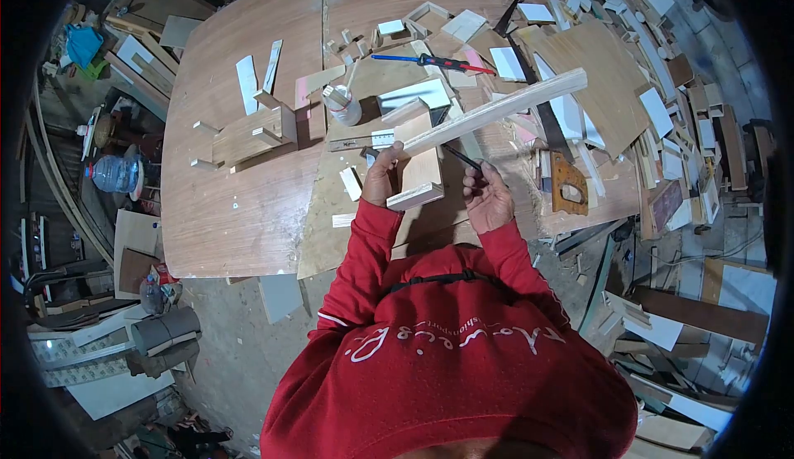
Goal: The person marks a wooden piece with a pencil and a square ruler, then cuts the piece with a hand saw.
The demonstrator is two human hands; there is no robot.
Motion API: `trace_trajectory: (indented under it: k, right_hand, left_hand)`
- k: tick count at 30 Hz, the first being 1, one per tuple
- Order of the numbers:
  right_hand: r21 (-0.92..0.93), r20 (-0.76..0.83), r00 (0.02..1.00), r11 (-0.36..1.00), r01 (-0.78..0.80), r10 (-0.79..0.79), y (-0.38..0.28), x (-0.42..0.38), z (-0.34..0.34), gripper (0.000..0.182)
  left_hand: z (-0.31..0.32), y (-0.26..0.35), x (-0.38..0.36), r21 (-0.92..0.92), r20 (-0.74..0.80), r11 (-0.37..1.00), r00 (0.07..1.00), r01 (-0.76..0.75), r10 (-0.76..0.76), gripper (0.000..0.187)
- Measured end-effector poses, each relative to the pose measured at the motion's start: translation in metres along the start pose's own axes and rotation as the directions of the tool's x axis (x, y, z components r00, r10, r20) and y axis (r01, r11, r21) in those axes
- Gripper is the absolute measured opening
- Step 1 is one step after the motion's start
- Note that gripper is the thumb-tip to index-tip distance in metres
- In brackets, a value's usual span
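Over the table (248,231), the right hand (490,198) curls round a pen (461,157).

Left grip (382,178), right grip (490,198) both curled

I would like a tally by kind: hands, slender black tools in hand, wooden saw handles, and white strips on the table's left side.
Left hand and right hand: 2
Slender black tool: 1
Wooden saw handle: 1
White strips: 2
Total: 6
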State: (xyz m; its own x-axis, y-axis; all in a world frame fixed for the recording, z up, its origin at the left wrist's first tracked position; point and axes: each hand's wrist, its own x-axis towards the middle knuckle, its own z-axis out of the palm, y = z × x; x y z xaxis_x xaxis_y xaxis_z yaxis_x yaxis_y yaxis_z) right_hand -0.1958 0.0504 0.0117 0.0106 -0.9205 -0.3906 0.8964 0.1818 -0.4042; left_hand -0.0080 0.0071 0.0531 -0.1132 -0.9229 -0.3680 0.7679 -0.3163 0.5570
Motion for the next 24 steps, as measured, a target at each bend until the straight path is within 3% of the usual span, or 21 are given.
trace_trajectory:
  k: [2, 4, 8, 10, 17, 20, 24]
  right_hand:
    - [-0.01, -0.007, 1.0, 1.0, 0.001, -0.001, 0.001, 0.001, 0.002, 0.016]
    - [-0.026, -0.017, 1.0, 1.0, -0.005, 0.005, 0.002, 0.0, 0.002, 0.016]
    - [-0.008, 0.007, 0.999, 0.999, -0.044, 0.044, 0.0, -0.002, 0.001, 0.016]
    - [-0.017, 0.028, 0.997, 0.997, -0.073, 0.073, -0.001, -0.004, 0.0, 0.016]
    - [0.041, -0.021, 0.999, 0.999, -0.026, 0.027, 0.003, -0.002, -0.003, 0.016]
    - [-0.006, -0.009, 1.0, 1.0, -0.01, 0.01, 0.002, -0.001, -0.001, 0.016]
    - [0.009, 0.034, 0.998, 0.999, -0.044, 0.044, 0.002, -0.001, -0.005, 0.017]
  left_hand:
    - [-0.003, -0.001, 0.002, 0.005, 0.006, 1.0, 1.0, -0.013, 0.013, 0.017]
    - [-0.012, -0.005, 0.007, 0.06, 0.015, 0.997, 0.999, -0.043, 0.043, 0.03]
    - [-0.016, -0.004, 0.008, 0.071, 0.017, 0.997, 1.0, -0.013, 0.012, 0.03]
    - [-0.011, -0.001, 0.006, -0.018, 0.024, 1.0, 1.0, 0.001, -0.001, 0.016]
    - [-0.018, -0.007, 0.011, -0.013, 0.043, 0.999, 0.999, 0.03, -0.029, 0.02]
    - [-0.02, -0.01, 0.013, 0.054, 0.031, 0.998, 0.999, -0.041, 0.039, 0.02]
    - [-0.03, -0.01, 0.017, -0.026, 0.053, 0.999, 0.998, 0.038, -0.036, 0.021]
